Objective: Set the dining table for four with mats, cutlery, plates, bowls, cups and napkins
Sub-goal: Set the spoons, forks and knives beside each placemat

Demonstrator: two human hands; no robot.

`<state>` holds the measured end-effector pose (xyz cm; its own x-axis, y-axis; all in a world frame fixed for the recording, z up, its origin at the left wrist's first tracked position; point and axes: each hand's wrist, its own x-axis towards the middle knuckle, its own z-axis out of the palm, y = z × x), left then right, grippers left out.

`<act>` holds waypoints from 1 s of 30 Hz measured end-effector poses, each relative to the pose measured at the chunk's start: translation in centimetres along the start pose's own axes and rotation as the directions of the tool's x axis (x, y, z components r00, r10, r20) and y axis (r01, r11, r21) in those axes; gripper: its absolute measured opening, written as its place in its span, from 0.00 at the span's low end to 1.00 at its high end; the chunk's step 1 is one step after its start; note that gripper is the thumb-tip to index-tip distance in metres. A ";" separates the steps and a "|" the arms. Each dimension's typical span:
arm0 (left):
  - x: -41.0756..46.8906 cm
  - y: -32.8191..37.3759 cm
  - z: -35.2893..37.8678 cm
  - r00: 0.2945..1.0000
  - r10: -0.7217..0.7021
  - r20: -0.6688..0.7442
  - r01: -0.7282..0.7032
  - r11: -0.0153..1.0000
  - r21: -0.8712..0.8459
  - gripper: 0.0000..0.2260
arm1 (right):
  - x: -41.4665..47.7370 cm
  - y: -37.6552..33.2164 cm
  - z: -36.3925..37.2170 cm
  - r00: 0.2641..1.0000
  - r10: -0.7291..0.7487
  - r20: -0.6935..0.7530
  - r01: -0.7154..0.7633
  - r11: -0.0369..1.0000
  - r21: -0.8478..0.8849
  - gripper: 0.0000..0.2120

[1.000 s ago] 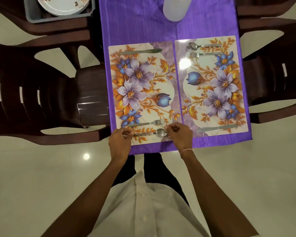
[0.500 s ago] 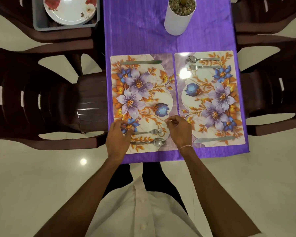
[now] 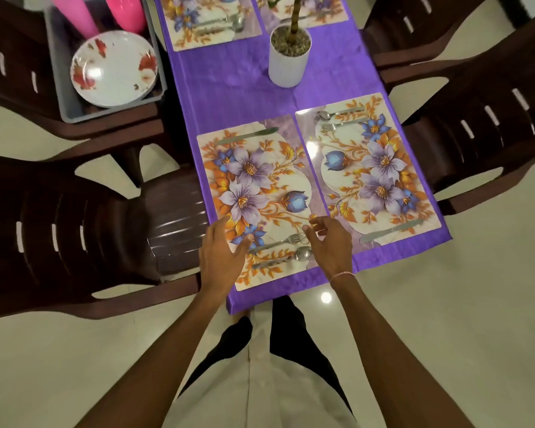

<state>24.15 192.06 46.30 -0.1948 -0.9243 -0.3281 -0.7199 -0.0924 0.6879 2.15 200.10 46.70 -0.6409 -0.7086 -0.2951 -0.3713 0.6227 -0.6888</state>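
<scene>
Left grip (image 3: 221, 257) open, empty, fingers spread over near mat (image 3: 260, 199); right grip (image 3: 329, 242) open, empty, fingers loosely curled beside fork (image 3: 278, 240) and spoon (image 3: 286, 257). Grey bin (image 3: 65, 97) on left chair holds plates (image 3: 113, 67) and two pink cups (image 3: 99, 12), tops cut off. Far mats (image 3: 210, 23) partly cropped on tabletop (image 3: 238, 84).

Near-left mat (image 3: 260, 199): you see a floral print, lying flat at the table's near end.
Its fork (image 3: 278, 242) and spoon (image 3: 283, 259): side by side along the mat's near edge.
Its knife (image 3: 247, 136): along the far edge.
Near-right mat (image 3: 368, 171): same print, just beside the first.
Plates (image 3: 113, 67): white with red flowers, stacked in a grey bin far left.
Pink cups (image 3: 125, 13): standing behind the plates.
</scene>
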 end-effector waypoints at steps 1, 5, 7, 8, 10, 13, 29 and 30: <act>-0.2 0.2 -0.6 1.000 0.021 0.000 -0.021 1.000 -0.002 0.28 | -0.4 -0.3 -0.1 1.000 -0.002 -0.016 0.002 1.000 0.001 0.14; -0.6 1.1 -3.0 0.994 0.100 -0.033 -0.101 0.994 -0.047 0.26 | -1.5 -1.5 -0.3 0.998 -0.032 -0.059 0.033 0.999 0.024 0.13; -1.0 1.8 -3.9 0.993 0.110 -0.042 -0.112 0.992 -0.062 0.24 | -1.8 -2.2 -0.6 0.997 -0.036 -0.073 0.040 0.998 0.045 0.13; -1.2 2.2 -4.1 0.993 0.107 -0.043 -0.110 0.992 -0.066 0.24 | -1.9 -2.4 -0.8 0.996 -0.044 -0.077 0.048 0.998 0.048 0.12; -1.6 2.5 -4.5 0.993 0.108 -0.042 -0.111 0.991 -0.075 0.26 | -2.3 -3.0 -1.3 0.994 -0.064 -0.085 0.069 0.996 0.053 0.13; -2.0 3.2 -4.2 0.995 0.096 -0.034 -0.099 0.991 -0.089 0.31 | -2.4 -3.2 -2.3 0.992 -0.085 -0.092 0.091 0.994 0.061 0.12; -8.1 2.0 -0.3 0.986 -0.013 -0.164 -0.006 0.993 -0.115 0.30 | -3.7 -0.4 -3.2 0.952 -0.283 0.117 0.289 0.957 -0.034 0.12; -8.9 0.8 -1.4 0.981 -0.040 -0.189 0.021 0.995 -0.100 0.31 | -4.6 -1.2 -1.9 0.932 -0.331 0.146 0.342 0.938 -0.054 0.13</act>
<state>26.25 199.72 50.66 -0.0364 -0.9732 -0.2272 -0.6534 -0.1489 0.7423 4.23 203.23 50.12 -0.3764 -0.9152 -0.1441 -0.6037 0.3602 -0.7112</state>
